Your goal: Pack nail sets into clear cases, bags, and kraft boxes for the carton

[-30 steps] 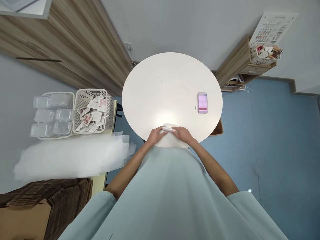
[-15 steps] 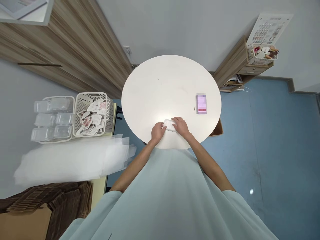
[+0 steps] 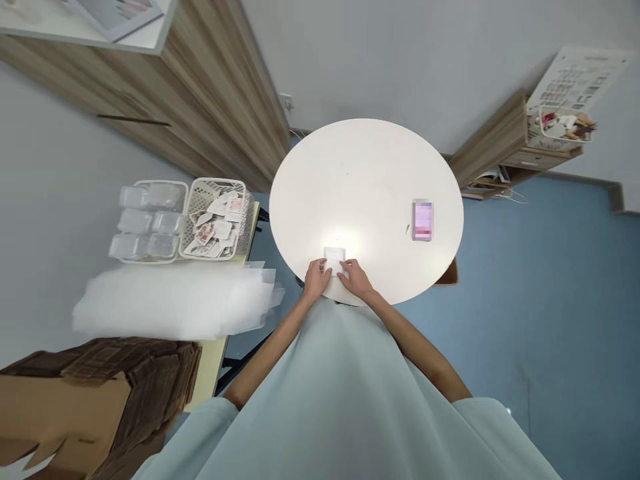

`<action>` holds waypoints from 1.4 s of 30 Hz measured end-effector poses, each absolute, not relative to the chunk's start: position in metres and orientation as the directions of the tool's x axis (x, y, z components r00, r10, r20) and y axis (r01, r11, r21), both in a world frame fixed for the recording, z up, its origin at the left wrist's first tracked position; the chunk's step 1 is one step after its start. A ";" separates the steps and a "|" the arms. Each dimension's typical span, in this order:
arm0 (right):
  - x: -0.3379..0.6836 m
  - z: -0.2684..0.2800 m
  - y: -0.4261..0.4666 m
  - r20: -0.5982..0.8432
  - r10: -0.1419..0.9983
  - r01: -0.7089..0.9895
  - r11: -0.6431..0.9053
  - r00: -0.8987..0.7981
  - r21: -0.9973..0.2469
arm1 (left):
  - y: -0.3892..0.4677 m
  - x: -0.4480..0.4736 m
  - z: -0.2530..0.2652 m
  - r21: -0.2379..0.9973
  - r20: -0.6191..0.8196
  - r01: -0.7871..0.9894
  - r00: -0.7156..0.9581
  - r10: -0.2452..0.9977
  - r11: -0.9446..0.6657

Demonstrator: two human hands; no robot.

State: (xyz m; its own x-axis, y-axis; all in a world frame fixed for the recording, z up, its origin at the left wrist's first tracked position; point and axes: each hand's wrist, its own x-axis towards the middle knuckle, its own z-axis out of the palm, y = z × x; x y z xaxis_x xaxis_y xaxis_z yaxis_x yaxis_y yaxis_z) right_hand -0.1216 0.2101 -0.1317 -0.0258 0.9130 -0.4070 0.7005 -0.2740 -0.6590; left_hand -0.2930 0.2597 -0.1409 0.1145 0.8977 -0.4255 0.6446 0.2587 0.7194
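Near the front edge of the white round table [image 3: 367,180], my two hands have a small whitish, partly see-through rectangular packet [image 3: 335,254] between them. My left hand [image 3: 316,279] grips its left side, fingers curled and thumb on the near part. From the right, my right hand [image 3: 355,278] holds the other edge with thumb and bent fingers. The packet seems to lie flat on the tabletop. Whether it is a box or a bag is too small to tell. Further right on the table lies a phone-like thing [image 3: 423,221] with a blurred purple screen.
On the side table at left stand a basket of clear plastic boxes [image 3: 135,220] and a white basket [image 3: 193,213] of printed cards or packets. Nearer lie a spread of translucent sheets [image 3: 165,300] and stacked flat cardboard [image 3: 65,413]. A wooden cabinet [image 3: 500,143] stands right, beyond the table.
The view has shifted, moving the scene right. The packet has turned from lying wide to standing lengthwise away from me, with both hands still on its sides.
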 end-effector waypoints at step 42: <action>-0.459 0.006 0.177 -0.124 0.901 0.397 0.057 -0.415 -0.916 | 0.085 -0.731 -0.002 0.687 -0.068 0.634 -0.431 0.900 0.355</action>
State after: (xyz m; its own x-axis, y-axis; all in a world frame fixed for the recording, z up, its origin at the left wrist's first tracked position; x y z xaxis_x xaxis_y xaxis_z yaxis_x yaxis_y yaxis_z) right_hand -0.4591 0.1771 0.0059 -0.4152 0.9012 -0.1242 0.3969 0.0567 -0.9161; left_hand -0.7309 0.0846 -0.0017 -0.4307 0.9000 -0.0676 0.6340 0.3550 0.6871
